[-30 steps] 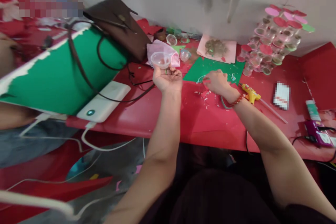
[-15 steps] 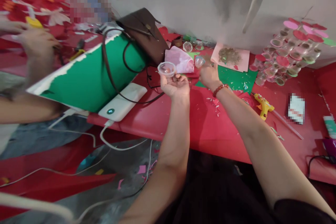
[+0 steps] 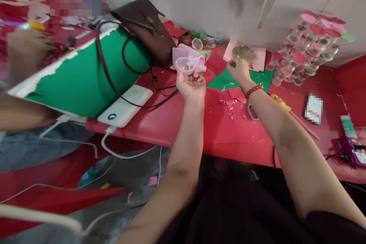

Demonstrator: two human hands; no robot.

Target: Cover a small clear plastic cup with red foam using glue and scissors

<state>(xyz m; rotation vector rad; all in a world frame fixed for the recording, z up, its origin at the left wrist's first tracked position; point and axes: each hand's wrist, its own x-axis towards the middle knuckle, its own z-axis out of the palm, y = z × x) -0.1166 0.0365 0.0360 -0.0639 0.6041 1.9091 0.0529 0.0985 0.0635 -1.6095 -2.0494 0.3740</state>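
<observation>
My left hand [image 3: 191,84] is raised palm up over the red table [image 3: 177,126], its fingers closed on a small clear plastic cup [image 3: 184,65]. My right hand [image 3: 238,69], with a red bead bracelet at the wrist, reaches to the near edge of a pink paper [image 3: 257,54] that carries a heap of brownish bits [image 3: 241,50]. Its fingertips are pinched together there; what they hold is too small to make out. A green paper sheet [image 3: 225,81] lies just below that hand, with paper scraps scattered beside it.
A brown handbag [image 3: 147,28] leans on a green board [image 3: 82,74], with a white power bank [image 3: 124,106] and cables beside it. A stack of filled clear cups [image 3: 310,51] stands at the right. Scissors [image 3: 252,110], a yellow glue gun [image 3: 278,101] and a tube [image 3: 348,126] lie nearby. Another person's blurred hand [image 3: 25,51] is at the left.
My right hand moved from the loose cups near the pink cloth rightwards to the pink paper with the brown heap. The left hand kept the cup raised. The view shifted slightly.
</observation>
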